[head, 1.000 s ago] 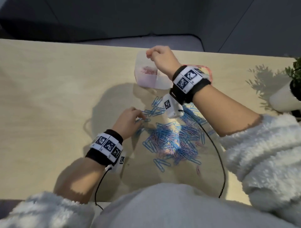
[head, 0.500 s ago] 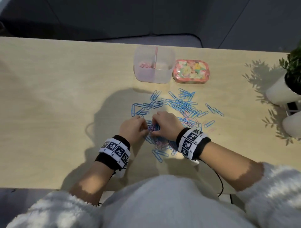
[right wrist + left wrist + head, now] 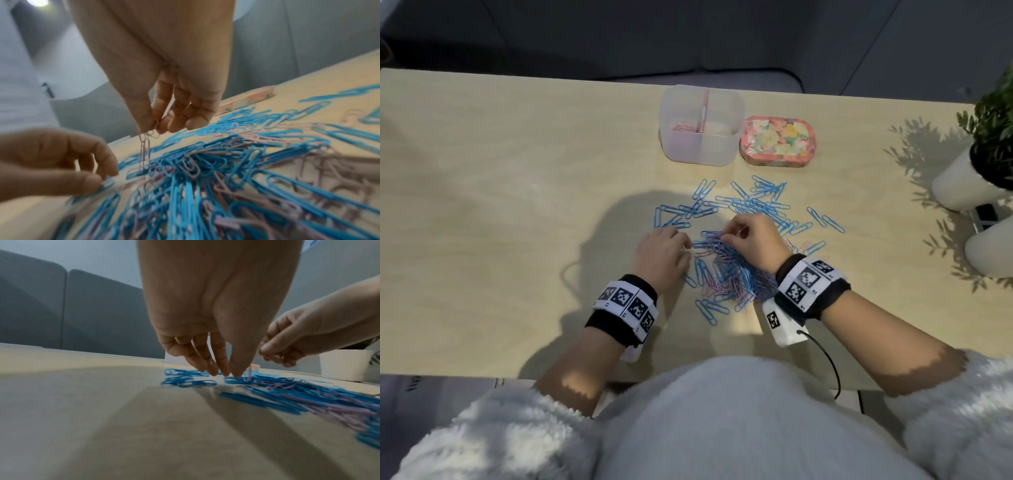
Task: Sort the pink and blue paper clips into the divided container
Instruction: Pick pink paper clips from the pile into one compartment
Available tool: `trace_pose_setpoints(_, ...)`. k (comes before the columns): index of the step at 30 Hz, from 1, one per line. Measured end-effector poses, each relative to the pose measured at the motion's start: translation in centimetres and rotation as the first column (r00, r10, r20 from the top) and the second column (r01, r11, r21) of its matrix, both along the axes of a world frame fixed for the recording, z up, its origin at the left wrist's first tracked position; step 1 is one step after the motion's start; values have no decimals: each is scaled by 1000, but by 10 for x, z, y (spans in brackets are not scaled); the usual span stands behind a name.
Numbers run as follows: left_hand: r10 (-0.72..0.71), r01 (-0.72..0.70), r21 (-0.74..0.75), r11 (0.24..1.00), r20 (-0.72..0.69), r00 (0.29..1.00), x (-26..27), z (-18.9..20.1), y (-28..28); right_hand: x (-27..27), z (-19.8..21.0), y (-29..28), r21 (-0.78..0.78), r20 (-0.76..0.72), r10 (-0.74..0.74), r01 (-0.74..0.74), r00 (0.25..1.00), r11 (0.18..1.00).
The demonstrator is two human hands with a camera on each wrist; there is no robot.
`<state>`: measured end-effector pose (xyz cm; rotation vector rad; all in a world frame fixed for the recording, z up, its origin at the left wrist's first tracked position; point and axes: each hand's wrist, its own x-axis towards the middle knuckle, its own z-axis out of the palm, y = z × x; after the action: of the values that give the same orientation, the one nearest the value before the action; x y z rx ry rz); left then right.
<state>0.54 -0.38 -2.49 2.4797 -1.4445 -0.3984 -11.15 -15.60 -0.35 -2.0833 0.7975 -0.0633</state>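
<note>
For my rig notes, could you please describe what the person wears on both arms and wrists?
Both forearms are bare, with fluffy white sleeves pushed up. Each wrist has a black band carrying white tiles with black square markers. A thin black cable hangs from the right wrist's white camera box.

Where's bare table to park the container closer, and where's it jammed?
Bare wood runs left of the left hand and left of the divided container. A thin bare strip separates container and paper clips. Crowded: the pile between both hands, the floral tin beside the container, white pots at the right edge.
</note>
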Motion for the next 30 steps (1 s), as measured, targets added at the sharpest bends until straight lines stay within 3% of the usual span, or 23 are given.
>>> trace_pose_setpoints(3,-45,45,22,999,-14,999,-6,0,-11,-6,10,-6,291,101,-151,116,983,950)
trace_pose_setpoints(9,-87,90,56,994,-51,995,-8,-6,-15,-15,20,-18,546,141,-334,209,932,812)
trace_pose_setpoints(11,-71,73,40,997,-46,996,-7,-6,-15,-17,16,-20,675,105,-414,242,904,697)
trace_pose_setpoints(15,-85,89,79,993,-58,995,-5,-4,-22,-17,8,-22,927,-5,-549,210,836,310)
trace_pose_setpoints(16,-91,98,88,991,-78,993,-4,-3,-23,-17,7,-21,940,-41,-563,222,826,257)
trace_pose_setpoints(17,-105,113,98,989,-90,990,-4,-2,-25,-16,6,-21,927,-82,-562,270,823,260)
trace_pose_setpoints(18,-124,133,106,985,-88,988,-4,-1,-26,-15,3,-21,888,-112,-537,327,836,324)
trace_pose_setpoints(20,-160,166,109,980,-62,985,-4,1,-26,-14,-3,-16,723,-101,-405,346,909,598)
trace_pose_setpoints(22,-171,173,99,980,-32,985,-5,2,-27,-13,-7,-8,398,-26,-163,160,986,904)
trace_pose_setpoints(23,-177,179,102,979,-20,984,-6,3,-27,-13,-8,-3,193,-22,-12,16,1000,981)
trace_pose_setpoints(24,-187,187,116,975,-14,982,-7,3,-28,-13,-7,2,16,-68,126,-125,990,992)
trace_pose_setpoints(26,-193,195,142,971,-25,981,-8,4,-29,-12,-6,9,-244,-250,261,-322,932,915)
trace_pose_setpoints(28,-150,159,134,978,-72,986,-6,5,-28,-11,-8,9,-369,-354,287,-414,890,832)
trace_pose_setpoints(30,-95,105,102,989,-102,990,-1,6,-25,-10,-10,6,-385,-384,273,-422,882,821)
